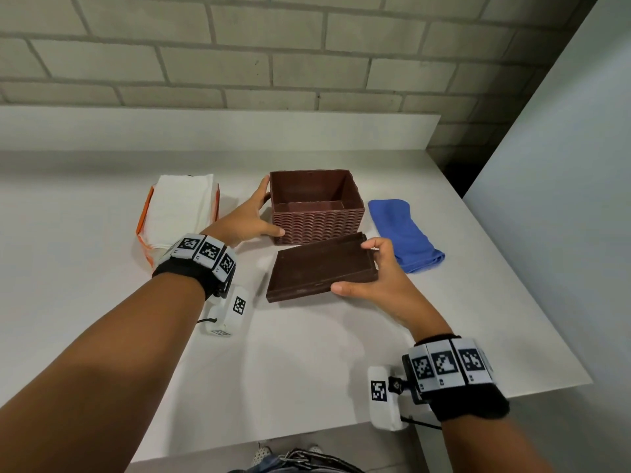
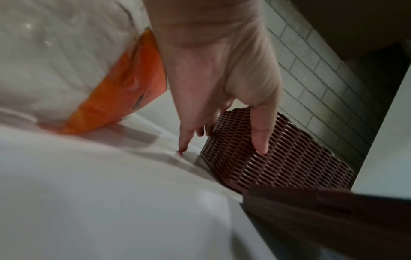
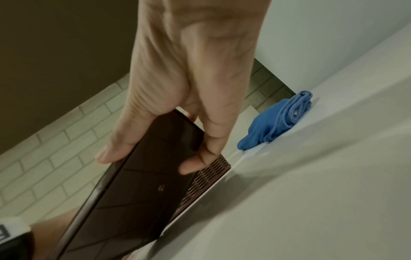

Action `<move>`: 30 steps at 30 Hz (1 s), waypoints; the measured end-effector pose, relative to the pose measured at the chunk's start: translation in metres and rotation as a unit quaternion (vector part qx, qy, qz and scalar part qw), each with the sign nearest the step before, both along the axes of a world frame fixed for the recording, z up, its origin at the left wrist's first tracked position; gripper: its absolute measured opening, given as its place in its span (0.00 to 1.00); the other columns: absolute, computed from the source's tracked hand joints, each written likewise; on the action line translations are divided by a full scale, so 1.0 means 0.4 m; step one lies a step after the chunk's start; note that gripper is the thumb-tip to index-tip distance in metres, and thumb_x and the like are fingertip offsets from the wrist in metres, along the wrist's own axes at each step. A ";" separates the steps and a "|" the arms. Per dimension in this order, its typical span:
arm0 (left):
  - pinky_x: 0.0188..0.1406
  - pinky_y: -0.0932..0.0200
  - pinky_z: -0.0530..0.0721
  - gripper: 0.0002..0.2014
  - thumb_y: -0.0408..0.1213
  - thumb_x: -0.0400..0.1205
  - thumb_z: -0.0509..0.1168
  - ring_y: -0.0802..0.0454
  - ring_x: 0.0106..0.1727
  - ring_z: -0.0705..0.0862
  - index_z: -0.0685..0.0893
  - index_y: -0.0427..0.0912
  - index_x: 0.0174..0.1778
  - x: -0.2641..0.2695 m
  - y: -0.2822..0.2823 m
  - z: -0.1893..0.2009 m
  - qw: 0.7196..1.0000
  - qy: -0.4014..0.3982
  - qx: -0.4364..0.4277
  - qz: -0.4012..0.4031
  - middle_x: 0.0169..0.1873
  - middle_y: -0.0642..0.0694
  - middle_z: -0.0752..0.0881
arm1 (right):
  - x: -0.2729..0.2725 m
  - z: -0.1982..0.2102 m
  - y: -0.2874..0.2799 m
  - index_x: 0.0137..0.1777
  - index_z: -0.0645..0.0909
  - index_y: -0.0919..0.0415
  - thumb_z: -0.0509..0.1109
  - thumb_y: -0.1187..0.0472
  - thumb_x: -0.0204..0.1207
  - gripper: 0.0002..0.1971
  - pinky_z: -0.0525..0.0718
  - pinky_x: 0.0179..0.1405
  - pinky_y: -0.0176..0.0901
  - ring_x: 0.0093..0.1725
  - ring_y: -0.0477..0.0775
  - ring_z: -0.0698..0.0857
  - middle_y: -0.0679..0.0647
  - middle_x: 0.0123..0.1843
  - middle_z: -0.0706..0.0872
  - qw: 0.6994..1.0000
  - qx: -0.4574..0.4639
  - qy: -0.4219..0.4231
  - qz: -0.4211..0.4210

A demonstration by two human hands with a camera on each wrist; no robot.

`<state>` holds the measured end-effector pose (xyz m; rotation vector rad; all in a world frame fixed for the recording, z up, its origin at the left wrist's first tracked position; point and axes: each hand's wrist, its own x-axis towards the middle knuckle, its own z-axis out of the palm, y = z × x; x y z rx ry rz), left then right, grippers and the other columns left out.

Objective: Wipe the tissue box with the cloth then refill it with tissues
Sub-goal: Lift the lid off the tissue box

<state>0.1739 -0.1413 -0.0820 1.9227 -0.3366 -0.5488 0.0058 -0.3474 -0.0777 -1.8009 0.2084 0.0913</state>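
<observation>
A brown woven tissue box (image 1: pixel 317 218) (image 2: pixel 278 158) stands open and empty on the white table (image 1: pixel 307 353). My left hand (image 1: pixel 251 216) (image 2: pixel 222 84) holds its near left corner, thumb on the front wall, fingers along the left side. Its brown lid (image 1: pixel 317 268) (image 3: pixel 142 176) is upside down just in front of the box, tilted above the table, and my right hand (image 1: pixel 372 274) (image 3: pixel 189 98) grips its right end between thumb and fingers. A folded blue cloth (image 1: pixel 404 233) (image 3: pixel 275 121) lies right of the box. A pack of white tissues (image 1: pixel 179 213) (image 2: pixel 66 61) in orange-edged wrap lies left.
A raised white ledge (image 1: pixel 218 128) and a brick wall (image 1: pixel 239 49) run behind the table. A white panel (image 1: pixel 563 199) stands at the right. The table's near edge (image 1: pixel 273 442) is close to my body.
</observation>
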 end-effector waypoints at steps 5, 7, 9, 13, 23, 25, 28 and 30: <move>0.62 0.61 0.72 0.55 0.19 0.75 0.69 0.51 0.85 0.54 0.37 0.53 0.84 -0.007 -0.002 0.010 1.000 0.004 -0.003 0.002 0.84 0.45 0.54 | 0.001 -0.001 -0.007 0.63 0.61 0.50 0.82 0.63 0.65 0.35 0.84 0.36 0.19 0.56 0.51 0.83 0.52 0.63 0.75 0.999 -0.045 0.020 0.002; 0.62 0.60 0.72 0.55 0.19 0.75 0.69 0.50 0.85 0.54 0.37 0.53 0.84 -0.010 -0.002 0.012 1.000 0.006 -0.001 0.003 0.84 0.44 0.55 | 0.006 -0.004 -0.013 0.62 0.62 0.48 0.82 0.61 0.65 0.34 0.85 0.39 0.24 0.59 0.53 0.83 0.53 0.64 0.75 0.997 -0.067 0.030 0.008; 0.65 0.59 0.71 0.55 0.20 0.75 0.70 0.49 0.85 0.55 0.37 0.52 0.84 -0.014 -0.003 0.014 1.000 0.009 -0.001 0.008 0.84 0.43 0.56 | 0.009 -0.010 -0.018 0.62 0.64 0.48 0.82 0.61 0.65 0.34 0.83 0.43 0.27 0.58 0.52 0.82 0.53 0.62 0.76 0.994 -0.093 0.047 0.020; 0.67 0.58 0.69 0.54 0.20 0.76 0.69 0.48 0.84 0.57 0.38 0.52 0.84 -0.021 -0.006 0.019 1.000 0.016 -0.003 0.020 0.83 0.43 0.58 | 0.010 -0.021 -0.025 0.64 0.65 0.52 0.82 0.59 0.64 0.34 0.79 0.40 0.22 0.52 0.46 0.81 0.51 0.58 0.78 0.983 -0.162 0.075 0.044; 0.70 0.60 0.64 0.50 0.23 0.78 0.68 0.49 0.84 0.56 0.39 0.48 0.84 -0.047 -0.011 0.037 0.999 0.022 0.008 0.037 0.83 0.41 0.58 | 0.017 -0.002 0.000 0.74 0.66 0.55 0.74 0.42 0.70 0.36 0.79 0.61 0.47 0.65 0.57 0.79 0.59 0.71 0.71 0.899 -0.400 0.146 0.100; 0.73 0.59 0.63 0.49 0.24 0.79 0.67 0.49 0.85 0.55 0.39 0.48 0.84 -0.050 -0.011 0.042 0.999 0.020 0.014 0.042 0.84 0.41 0.58 | 0.022 0.017 0.008 0.77 0.64 0.55 0.71 0.42 0.72 0.37 0.79 0.64 0.49 0.69 0.61 0.77 0.60 0.74 0.69 0.879 -0.431 0.162 0.120; 0.77 0.54 0.62 0.47 0.26 0.80 0.66 0.48 0.85 0.55 0.40 0.48 0.85 -0.051 -0.005 0.057 0.998 0.017 0.041 0.046 0.84 0.41 0.56 | 0.043 0.058 0.028 0.78 0.63 0.55 0.69 0.43 0.75 0.35 0.78 0.66 0.51 0.71 0.62 0.76 0.60 0.76 0.68 0.865 -0.454 0.159 0.145; 0.77 0.54 0.62 0.45 0.27 0.81 0.66 0.47 0.85 0.56 0.41 0.48 0.85 -0.055 0.005 0.070 0.997 0.012 0.057 0.047 0.84 0.43 0.56 | 0.061 0.087 0.049 0.78 0.64 0.55 0.68 0.44 0.76 0.33 0.78 0.67 0.51 0.72 0.62 0.75 0.59 0.77 0.68 0.867 -0.452 0.134 0.159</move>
